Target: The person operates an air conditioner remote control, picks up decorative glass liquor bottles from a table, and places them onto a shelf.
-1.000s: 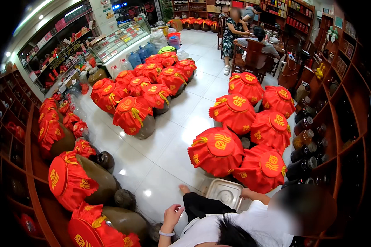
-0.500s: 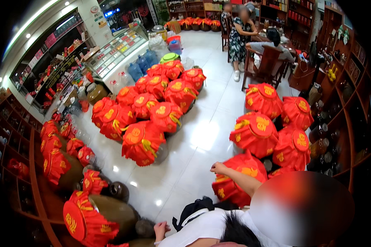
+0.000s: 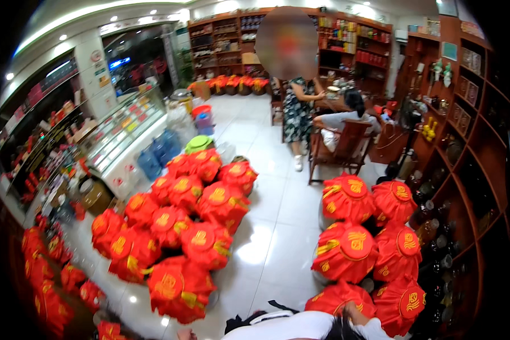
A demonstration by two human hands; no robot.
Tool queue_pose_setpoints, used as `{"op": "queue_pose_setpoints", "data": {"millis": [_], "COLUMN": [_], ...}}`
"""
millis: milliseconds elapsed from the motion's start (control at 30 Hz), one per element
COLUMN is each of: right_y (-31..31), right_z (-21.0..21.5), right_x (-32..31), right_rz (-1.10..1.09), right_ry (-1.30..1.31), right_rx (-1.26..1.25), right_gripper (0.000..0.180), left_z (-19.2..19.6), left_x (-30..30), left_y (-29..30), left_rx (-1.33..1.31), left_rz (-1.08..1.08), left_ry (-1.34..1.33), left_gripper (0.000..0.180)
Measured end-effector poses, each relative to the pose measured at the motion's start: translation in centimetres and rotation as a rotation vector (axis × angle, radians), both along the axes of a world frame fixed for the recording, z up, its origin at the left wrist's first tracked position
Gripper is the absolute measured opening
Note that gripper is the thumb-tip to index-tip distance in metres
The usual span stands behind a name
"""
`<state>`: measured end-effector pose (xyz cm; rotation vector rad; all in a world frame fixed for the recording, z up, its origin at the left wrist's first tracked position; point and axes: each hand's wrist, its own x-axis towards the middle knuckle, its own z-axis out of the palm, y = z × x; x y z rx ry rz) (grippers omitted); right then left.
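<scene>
White shiny floor tiles fill the middle of a shop with wood shelves down the right wall. The camera wearer's own two hands do not show anywhere, so I cannot tell if they are open, closed or holding something.

The thing closest to the wearer is a big jar with a red cloth cover, low down and a bit to the right. Another person in a white top is bent down just beside it at the bottom edge. A small hand seems to rest on that cover, but it is blurry and I am not sure. I think the work is at the looking stage, with the jars not yet handled. A jar this fat would likely need both hands and a low, steady grip.

More red jars sit behind it in a right bunch. A bigger left bunch is well apart, across the bare floor. Each red cover has a round yellow mark on top and a yellow tie.

By the left wall stands a long glass counter. Blue water jugs and a green lid are near its end. Red boxes line a back shelf. A blue lit sign hangs over a doorway.
</scene>
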<state>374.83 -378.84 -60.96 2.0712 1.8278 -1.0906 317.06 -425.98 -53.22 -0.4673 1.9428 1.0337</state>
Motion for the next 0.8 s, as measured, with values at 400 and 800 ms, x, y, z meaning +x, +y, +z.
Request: {"op": "queue_pose_setpoints", "data": {"millis": [400,800], "right_y": [4.9,56.0], "right_z": [0.8,8.0], "right_x": [-11.3,-40.1], "right_rz": [-0.474,0.013], "right_ry": [0.184,0.294], "right_rx": [-0.585,0.235], "right_gripper": [0.019,0.023], "left_z": [17.8,5.4], "left_x": [-0.9,-30.4], "left_y": [68.5,62.2], "left_rx": [0.908,0.199], "left_rz": [-1.076,-0.021], "left_ry": [0.21,0.013], "left_gripper": [0.021,0.013]}}
